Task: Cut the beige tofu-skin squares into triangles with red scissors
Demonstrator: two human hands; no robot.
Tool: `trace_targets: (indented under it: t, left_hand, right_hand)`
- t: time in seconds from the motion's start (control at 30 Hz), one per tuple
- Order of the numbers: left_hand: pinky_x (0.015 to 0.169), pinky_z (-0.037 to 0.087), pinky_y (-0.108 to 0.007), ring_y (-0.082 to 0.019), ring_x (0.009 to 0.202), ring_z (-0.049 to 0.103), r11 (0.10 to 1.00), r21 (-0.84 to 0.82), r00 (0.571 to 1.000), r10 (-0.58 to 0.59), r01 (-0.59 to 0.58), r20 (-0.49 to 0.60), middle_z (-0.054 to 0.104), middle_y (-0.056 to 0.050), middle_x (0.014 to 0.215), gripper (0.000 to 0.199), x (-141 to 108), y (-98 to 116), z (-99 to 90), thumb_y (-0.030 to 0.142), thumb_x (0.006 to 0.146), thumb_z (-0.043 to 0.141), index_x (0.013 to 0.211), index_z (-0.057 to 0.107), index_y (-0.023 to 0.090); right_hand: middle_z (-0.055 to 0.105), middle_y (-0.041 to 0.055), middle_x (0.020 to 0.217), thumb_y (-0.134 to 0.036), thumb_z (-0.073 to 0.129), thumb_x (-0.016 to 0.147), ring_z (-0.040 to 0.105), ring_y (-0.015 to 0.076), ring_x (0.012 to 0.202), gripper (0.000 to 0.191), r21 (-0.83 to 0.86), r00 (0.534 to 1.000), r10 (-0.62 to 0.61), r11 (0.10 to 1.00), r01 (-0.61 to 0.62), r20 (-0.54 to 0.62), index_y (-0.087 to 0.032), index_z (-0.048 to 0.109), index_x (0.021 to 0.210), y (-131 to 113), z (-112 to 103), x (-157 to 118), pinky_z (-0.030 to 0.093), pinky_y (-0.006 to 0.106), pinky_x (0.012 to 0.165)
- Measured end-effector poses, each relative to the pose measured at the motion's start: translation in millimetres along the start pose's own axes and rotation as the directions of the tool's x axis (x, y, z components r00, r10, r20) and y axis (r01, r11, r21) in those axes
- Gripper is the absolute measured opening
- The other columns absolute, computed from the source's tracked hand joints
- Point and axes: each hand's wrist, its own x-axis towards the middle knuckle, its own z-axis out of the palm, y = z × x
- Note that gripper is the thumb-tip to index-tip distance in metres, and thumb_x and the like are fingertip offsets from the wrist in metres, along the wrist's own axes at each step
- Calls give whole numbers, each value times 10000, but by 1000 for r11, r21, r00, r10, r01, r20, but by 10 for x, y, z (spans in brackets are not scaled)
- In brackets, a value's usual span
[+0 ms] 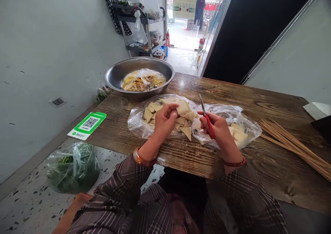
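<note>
My left hand [165, 120] is closed, with thumb and fingers pinching a pale tofu sheet [183, 107] above a heap of cut pieces. Many of those tofu pieces [185, 131] are triangles, lying on a clear plastic bag [136, 122]. In my right hand [219, 129] is a pair of red-handled scissors [210, 129], its blades pointing up and away from me. The blades stand apart from the sheet, to its right. Under and beside my right hand, a second clear bag [249, 129] holds larger pale tofu pieces [238, 134].
A steel basin [113, 77] with bagged skewered food stands at the table's far left. Bamboo skewers [292, 144] lie at the right. A green QR card [88, 125] sits at the left edge. Bagged greens [73, 168] rest below left. A shelf cart [148, 34] stands near the doorway.
</note>
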Motion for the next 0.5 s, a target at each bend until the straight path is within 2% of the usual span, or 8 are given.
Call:
trace_targets:
  t: [0.07, 0.17, 0.37, 0.5]
  left_hand:
    - [760, 546, -257, -134, 819, 635, 999, -38, 999, -28, 27, -17, 663, -23, 883, 161, 8, 21, -2, 254, 812, 650, 958, 641, 187]
    - [702, 530, -230, -111, 750, 612, 991, -109, 996, -79, 74, -39, 636, -1, 837, 197, 34, 22, -19, 263, 772, 703, 932, 609, 195]
    - [633, 502, -225, -116, 720, 640, 955, -261, 981, -172, 144, -86, 706, -18, 902, 436, 121, -29, -96, 264, 699, 781, 1081, 577, 209]
    - [635, 510, -228, -122, 737, 648, 939, -300, 975, -204, 170, -85, 725, -41, 903, 387, 139, -27, -110, 296, 660, 824, 977, 642, 170]
  right_hand:
    - [600, -32, 597, -603, 746, 752, 506, 87, 447, 640, -26, 1000, -2, 1000, 3, 20, -121, 704, 1172, -2, 0, -6, 414, 224, 442]
    - [586, -34, 583, -602, 737, 760, 502, 91, 444, 627, -72, 997, -4, 997, 10, 80, -125, 710, 1167, -3, 2, -11, 404, 228, 439]
    - [596, -14, 607, -615, 736, 749, 492, 99, 481, 657, -94, 972, 24, 996, -2, 235, -119, 714, 1179, 13, 22, -21, 402, 238, 469]
    - [596, 5, 652, -615, 704, 791, 495, 112, 535, 647, -129, 948, 16, 991, 27, 319, -107, 710, 1191, 27, 11, -39, 397, 248, 501]
